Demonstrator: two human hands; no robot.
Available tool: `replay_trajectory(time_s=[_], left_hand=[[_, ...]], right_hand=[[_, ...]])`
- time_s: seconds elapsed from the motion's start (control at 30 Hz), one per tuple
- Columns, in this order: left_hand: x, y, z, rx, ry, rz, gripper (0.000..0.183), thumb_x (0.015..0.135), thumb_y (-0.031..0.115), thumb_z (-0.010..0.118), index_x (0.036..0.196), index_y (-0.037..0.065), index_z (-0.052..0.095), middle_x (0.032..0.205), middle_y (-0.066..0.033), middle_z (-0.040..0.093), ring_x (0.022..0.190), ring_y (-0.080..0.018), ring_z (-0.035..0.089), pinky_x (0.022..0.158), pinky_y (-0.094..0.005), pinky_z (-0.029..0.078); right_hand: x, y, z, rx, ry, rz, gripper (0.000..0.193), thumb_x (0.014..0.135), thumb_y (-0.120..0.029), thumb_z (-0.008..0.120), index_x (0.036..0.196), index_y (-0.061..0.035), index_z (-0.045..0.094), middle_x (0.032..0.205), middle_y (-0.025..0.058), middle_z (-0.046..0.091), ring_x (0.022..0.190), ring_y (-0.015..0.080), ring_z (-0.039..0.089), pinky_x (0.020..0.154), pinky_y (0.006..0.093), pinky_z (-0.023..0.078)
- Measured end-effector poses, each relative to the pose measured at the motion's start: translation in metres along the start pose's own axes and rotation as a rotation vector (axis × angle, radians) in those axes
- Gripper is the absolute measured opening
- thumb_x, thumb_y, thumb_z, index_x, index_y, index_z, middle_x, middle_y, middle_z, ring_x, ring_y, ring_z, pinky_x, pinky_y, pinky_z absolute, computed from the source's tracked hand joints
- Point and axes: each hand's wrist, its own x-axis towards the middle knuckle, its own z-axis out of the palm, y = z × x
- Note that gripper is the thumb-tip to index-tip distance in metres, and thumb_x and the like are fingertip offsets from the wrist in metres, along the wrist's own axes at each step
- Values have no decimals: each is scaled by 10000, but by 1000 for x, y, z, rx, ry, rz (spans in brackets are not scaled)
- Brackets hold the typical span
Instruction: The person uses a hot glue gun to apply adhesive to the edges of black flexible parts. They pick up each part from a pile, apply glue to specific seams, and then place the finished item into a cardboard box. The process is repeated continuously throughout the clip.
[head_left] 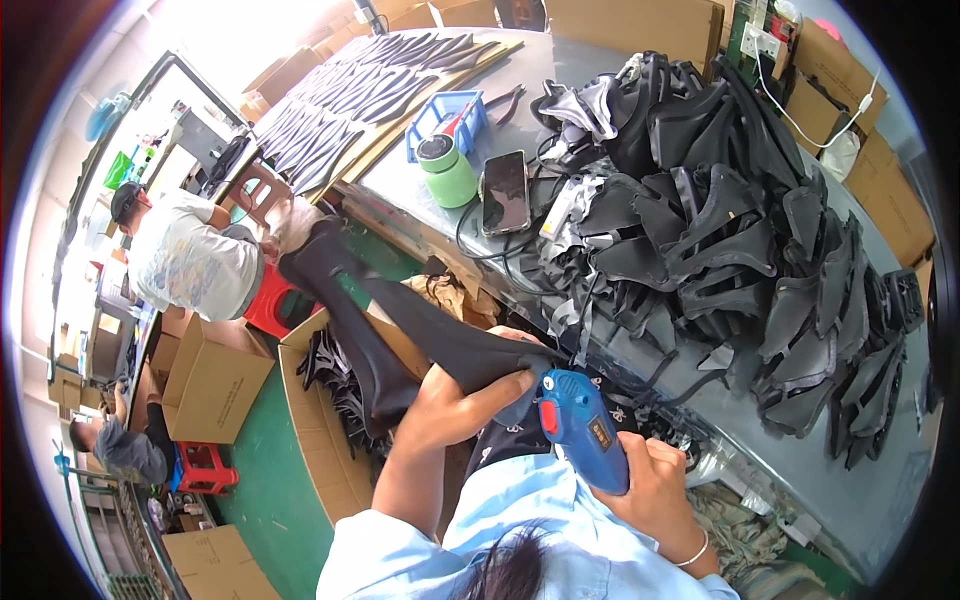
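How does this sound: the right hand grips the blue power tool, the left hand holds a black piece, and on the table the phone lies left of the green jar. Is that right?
Not quite: in the head view the phone lies to the right of the green jar. The right hand does grip the blue power tool, and the left hand holds a black piece.

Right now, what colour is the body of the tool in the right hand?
The tool is mainly blue; the head view shows it.
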Motion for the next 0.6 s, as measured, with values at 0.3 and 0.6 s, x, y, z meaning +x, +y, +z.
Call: replay_trajectory(time_s=[0.3,0.6], left_hand=[[7,-22,-6,549,-184,356,259,757,-35,613,1015,-36,637,945,-112,665,865,-181,635,748,-317,506],[3,-50,31,510,-40,358,238,809,59,649,1044,31,626,989,-107,645,883,-224,617,769,-319,486]], right_hand=[[0,-2,8,142,-26,-10,463,621,-194,783,949,25,542,619,111,599,509,260,591,495,340,465],[11,-17,3,417,-54,42,431,624,-169,777,902,14,503,610,118,584,532,265,626,517,338,498]])
